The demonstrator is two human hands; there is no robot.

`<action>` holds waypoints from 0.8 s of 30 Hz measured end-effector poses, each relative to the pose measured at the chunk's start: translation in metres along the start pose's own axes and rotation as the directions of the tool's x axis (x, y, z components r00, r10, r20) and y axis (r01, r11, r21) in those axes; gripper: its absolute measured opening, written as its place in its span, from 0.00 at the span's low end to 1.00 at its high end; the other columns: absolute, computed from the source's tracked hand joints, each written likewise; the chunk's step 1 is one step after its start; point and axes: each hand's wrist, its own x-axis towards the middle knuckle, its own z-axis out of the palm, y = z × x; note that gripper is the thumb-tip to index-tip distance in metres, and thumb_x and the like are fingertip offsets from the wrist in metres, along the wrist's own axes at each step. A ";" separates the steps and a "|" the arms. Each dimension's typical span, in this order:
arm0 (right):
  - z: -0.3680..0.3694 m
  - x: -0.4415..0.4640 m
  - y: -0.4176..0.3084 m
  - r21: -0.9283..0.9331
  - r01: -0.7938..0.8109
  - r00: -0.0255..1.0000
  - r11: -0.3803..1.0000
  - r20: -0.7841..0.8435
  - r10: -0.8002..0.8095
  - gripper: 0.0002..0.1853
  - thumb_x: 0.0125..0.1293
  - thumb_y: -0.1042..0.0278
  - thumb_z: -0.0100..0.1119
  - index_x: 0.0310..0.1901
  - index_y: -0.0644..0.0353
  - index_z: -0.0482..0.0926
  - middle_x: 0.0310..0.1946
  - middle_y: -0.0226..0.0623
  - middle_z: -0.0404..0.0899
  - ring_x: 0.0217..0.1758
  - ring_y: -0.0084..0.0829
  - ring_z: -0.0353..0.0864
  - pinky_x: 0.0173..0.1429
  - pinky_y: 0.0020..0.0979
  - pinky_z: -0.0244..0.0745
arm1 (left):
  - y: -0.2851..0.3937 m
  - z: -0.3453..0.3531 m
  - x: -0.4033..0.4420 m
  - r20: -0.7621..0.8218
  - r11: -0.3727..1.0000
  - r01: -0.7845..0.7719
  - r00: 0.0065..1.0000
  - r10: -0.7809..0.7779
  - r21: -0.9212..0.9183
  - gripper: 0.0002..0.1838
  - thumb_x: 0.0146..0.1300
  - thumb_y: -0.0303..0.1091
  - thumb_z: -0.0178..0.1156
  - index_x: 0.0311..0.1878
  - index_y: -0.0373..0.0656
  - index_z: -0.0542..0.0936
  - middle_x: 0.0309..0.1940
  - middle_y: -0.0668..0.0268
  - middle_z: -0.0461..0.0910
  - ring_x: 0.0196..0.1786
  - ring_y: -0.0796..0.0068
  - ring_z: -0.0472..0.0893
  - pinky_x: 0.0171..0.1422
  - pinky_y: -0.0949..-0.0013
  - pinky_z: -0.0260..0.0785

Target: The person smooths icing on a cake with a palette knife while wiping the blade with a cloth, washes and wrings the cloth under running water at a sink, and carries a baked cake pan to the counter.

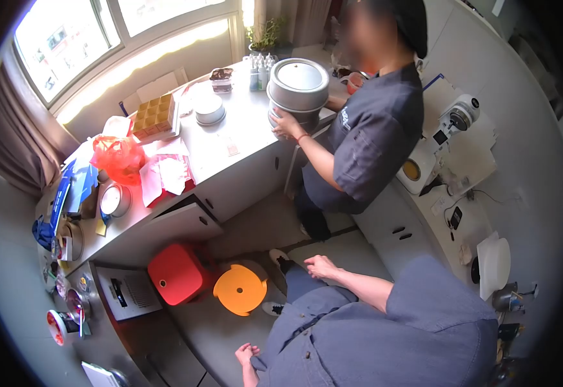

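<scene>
My right hand (322, 266) hangs in front of my apron-coloured clothing, its fingers curled in, and no object shows in it. Lower in the view, my left hand (247, 353) is beside my body with its fingers loosely folded; nothing shows in it either. Nearest to the hands on the floor is an orange stool (241, 290). Next to that stands a red stool (178, 274). Neither hand touches them. Across from me, a co-worker (375, 138) in a dark shirt holds a stack of round metal cake pans (299, 87) at the counter.
The white counter (230, 164) carries a cake pan (209, 111), a gold divided box (154, 118), a red plastic bag (119, 158) and small bottles (259, 72). A cabinet door (181, 226) hangs ajar. Behind the co-worker, a white stand mixer (462, 113) occupies another counter.
</scene>
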 end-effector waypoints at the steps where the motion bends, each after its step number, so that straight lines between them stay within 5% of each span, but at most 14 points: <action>1: -0.003 -0.015 0.013 0.021 -0.016 0.999 1.000 -0.050 0.017 0.27 0.69 0.70 0.52 0.70 0.59 0.75 0.38 0.40 0.89 0.35 0.27 0.89 0.41 0.30 0.86 | -0.012 -0.009 0.008 0.015 1.000 -0.010 1.000 0.010 -0.003 0.13 0.71 0.21 0.54 0.55 0.26 0.77 0.34 0.48 0.85 0.30 0.60 0.88 0.33 0.58 0.84; 4: -0.010 -0.055 0.058 0.112 -0.125 0.986 0.986 -0.098 0.136 0.26 0.70 0.70 0.52 0.69 0.59 0.75 0.37 0.39 0.89 0.34 0.26 0.88 0.38 0.30 0.86 | -0.039 -0.017 0.013 -0.066 0.964 0.050 0.997 -0.034 0.259 0.12 0.60 0.17 0.57 0.44 0.33 0.85 0.37 0.54 0.86 0.31 0.63 0.87 0.31 0.59 0.84; 8: -0.010 -0.095 0.108 0.078 -0.186 0.966 0.979 -0.167 0.197 0.24 0.72 0.68 0.54 0.69 0.59 0.76 0.37 0.39 0.88 0.32 0.26 0.88 0.36 0.29 0.85 | 0.004 -0.013 -0.018 -0.119 0.898 0.053 0.993 0.000 0.437 0.14 0.61 0.20 0.54 0.45 0.35 0.87 0.36 0.57 0.87 0.30 0.69 0.86 0.28 0.66 0.80; 11: 0.001 -0.110 0.145 0.146 -0.230 0.950 0.962 -0.181 0.255 0.24 0.71 0.69 0.54 0.69 0.59 0.76 0.36 0.38 0.88 0.32 0.26 0.87 0.35 0.29 0.85 | 0.020 -0.011 -0.004 -0.061 0.941 -0.019 0.997 0.042 0.339 0.16 0.62 0.22 0.54 0.48 0.36 0.86 0.32 0.58 0.88 0.30 0.71 0.86 0.27 0.69 0.77; 19: 0.001 -0.126 0.198 0.403 -0.081 0.958 0.911 -0.222 0.184 0.24 0.73 0.72 0.53 0.70 0.61 0.73 0.39 0.40 0.87 0.33 0.27 0.87 0.34 0.30 0.85 | 0.095 0.056 -0.021 0.048 0.775 -0.211 0.973 0.227 0.596 0.16 0.64 0.26 0.54 0.51 0.36 0.86 0.31 0.58 0.88 0.29 0.73 0.86 0.30 0.69 0.78; 24: -0.010 -0.147 0.281 0.570 -0.191 0.932 0.799 -0.151 0.330 0.25 0.74 0.73 0.53 0.72 0.62 0.70 0.41 0.43 0.87 0.36 0.33 0.89 0.35 0.33 0.86 | 0.127 0.128 -0.029 0.138 0.713 -0.291 0.954 0.266 0.638 0.17 0.64 0.26 0.53 0.52 0.37 0.86 0.29 0.58 0.87 0.29 0.69 0.87 0.32 0.69 0.80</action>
